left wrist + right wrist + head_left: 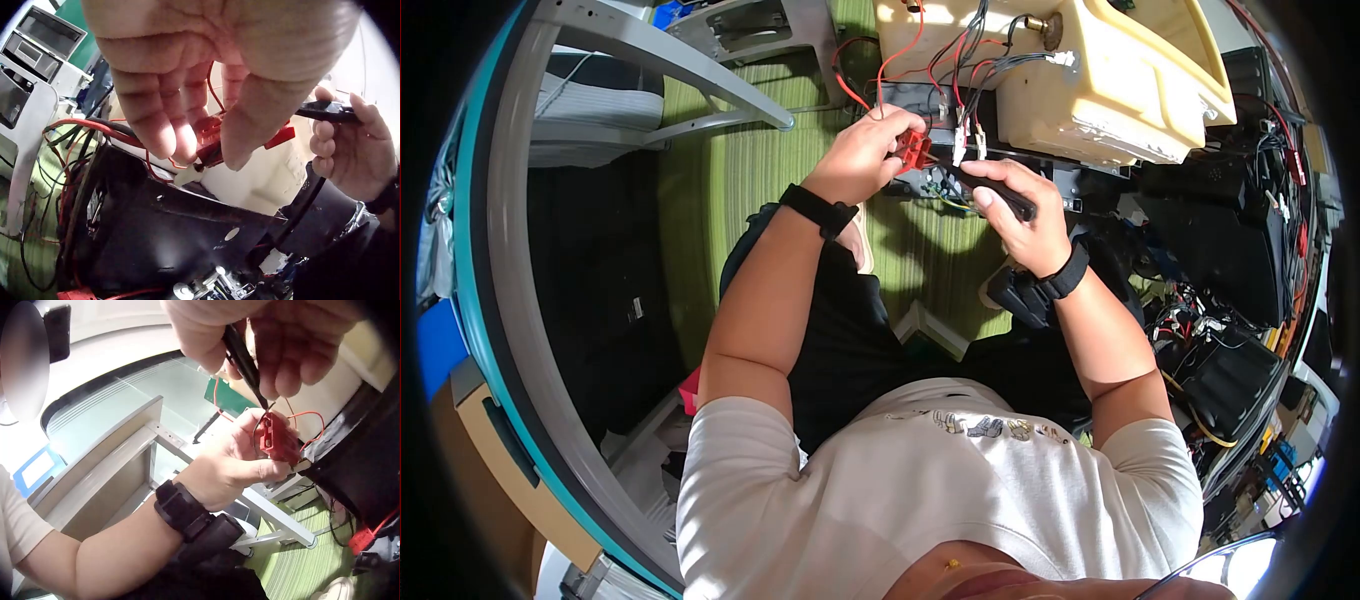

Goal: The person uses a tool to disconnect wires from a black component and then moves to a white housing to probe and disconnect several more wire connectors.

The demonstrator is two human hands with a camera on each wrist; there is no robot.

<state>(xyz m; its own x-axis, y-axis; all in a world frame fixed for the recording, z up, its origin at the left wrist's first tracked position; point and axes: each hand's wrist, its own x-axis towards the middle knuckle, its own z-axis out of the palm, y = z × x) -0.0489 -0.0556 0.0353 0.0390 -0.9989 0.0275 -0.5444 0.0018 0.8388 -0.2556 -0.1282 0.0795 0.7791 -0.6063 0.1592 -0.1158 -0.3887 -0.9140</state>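
A red connector block (914,150) is pinched between the thumb and fingers of the left hand (862,158); in the right wrist view the block (279,439) shows dark slots on its near face. The right hand (1025,213) grips a black-handled tool (1006,196), its thin end pointing at the block. In the right wrist view the tool's tip (264,404) lies at the block's upper edge, beside a thin black wire; whether they touch, I cannot tell. Red wires run from beside the left hand, and its palm hides part of the block (211,139) in the left wrist view.
A cream plastic housing (1100,90) stands beyond the right hand, with white-plugged wires (960,140) hanging before it. Black casing (162,219) lies below the hands. A grey metal frame (690,80) is at the left, above green flooring (730,180). More cables crowd the right side.
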